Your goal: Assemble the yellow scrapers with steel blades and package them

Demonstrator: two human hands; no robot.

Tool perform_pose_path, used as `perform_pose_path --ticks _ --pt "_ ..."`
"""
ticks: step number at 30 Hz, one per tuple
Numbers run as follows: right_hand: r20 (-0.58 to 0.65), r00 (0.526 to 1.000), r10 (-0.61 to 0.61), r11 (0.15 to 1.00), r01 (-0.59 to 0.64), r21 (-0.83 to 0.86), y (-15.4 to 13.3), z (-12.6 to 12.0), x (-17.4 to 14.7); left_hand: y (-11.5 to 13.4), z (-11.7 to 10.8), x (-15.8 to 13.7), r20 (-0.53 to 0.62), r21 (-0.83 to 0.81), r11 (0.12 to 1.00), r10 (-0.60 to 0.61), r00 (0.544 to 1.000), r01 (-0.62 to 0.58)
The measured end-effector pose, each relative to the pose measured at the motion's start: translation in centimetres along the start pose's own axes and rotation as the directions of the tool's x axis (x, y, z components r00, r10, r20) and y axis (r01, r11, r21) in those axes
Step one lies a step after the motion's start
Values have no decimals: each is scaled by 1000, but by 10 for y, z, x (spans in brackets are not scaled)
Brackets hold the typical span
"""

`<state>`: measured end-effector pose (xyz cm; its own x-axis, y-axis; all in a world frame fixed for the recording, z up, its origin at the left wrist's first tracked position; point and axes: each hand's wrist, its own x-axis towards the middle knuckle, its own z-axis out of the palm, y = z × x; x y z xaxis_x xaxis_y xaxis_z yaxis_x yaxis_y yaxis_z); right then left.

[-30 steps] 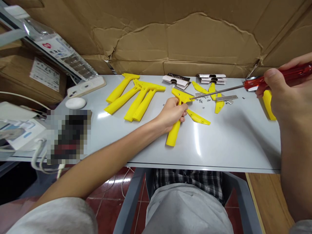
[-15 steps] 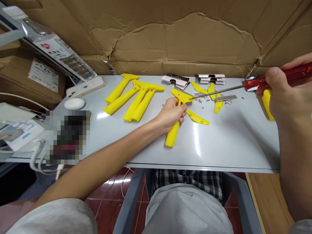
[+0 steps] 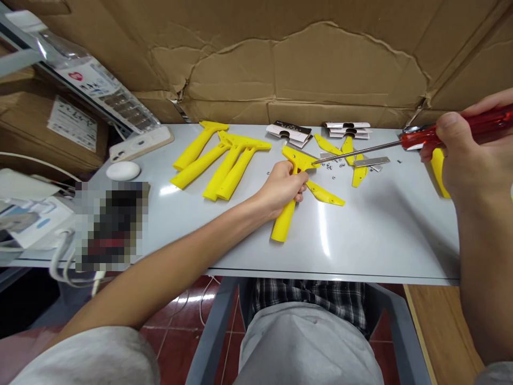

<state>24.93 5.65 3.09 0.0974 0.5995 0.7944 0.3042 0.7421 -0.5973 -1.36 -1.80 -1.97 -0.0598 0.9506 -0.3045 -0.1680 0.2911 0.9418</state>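
My left hand (image 3: 284,187) is wrapped round the neck of a yellow plastic scraper handle (image 3: 284,224), just below its wide head. A red-handled screwdriver (image 3: 360,151) is gripped in my right hand (image 3: 467,144). Its long shaft slants down to the left, with the tip at the right side of the scraper's head, by a screw hole. Beside my left hand lies a loose yellow cover plate (image 3: 326,194). Several small screws (image 3: 329,166) are scattered behind it, near more yellow plates (image 3: 359,174) and a flat metal blade (image 3: 372,161).
Several yellow scraper handles (image 3: 224,166) lie to the left. Folded blade packs (image 3: 289,133) rest at the back against the cardboard (image 3: 232,80). At the left are a white mouse (image 3: 123,170), a power strip (image 3: 141,143) and a plastic bottle (image 3: 86,69). Another yellow piece (image 3: 441,174) sits behind my right hand.
Hardly anything differs. Both hands hold the same places, and the screwdriver tip stays at the scraper's head; the red handle appears slightly turned or shifted.
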Motion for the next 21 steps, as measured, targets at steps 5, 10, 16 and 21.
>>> perform_pose_path --ticks 5,10,16,21 --pt "9 999 -53 997 54 -52 1 -2 -1 -1 0 1 13 15 1000 12 1000 -12" --pt "15 981 -192 970 193 -146 16 -15 1 0 1 -1 15 66 998 -1 1000 0" --pt "42 971 -235 921 236 -311 19 -18 1 1 2 -3 25 121 993 1 1000 -4" --pt "101 977 -186 977 196 -90 5 -11 -2 -2 0 -1 36 129 992 10 999 -15"
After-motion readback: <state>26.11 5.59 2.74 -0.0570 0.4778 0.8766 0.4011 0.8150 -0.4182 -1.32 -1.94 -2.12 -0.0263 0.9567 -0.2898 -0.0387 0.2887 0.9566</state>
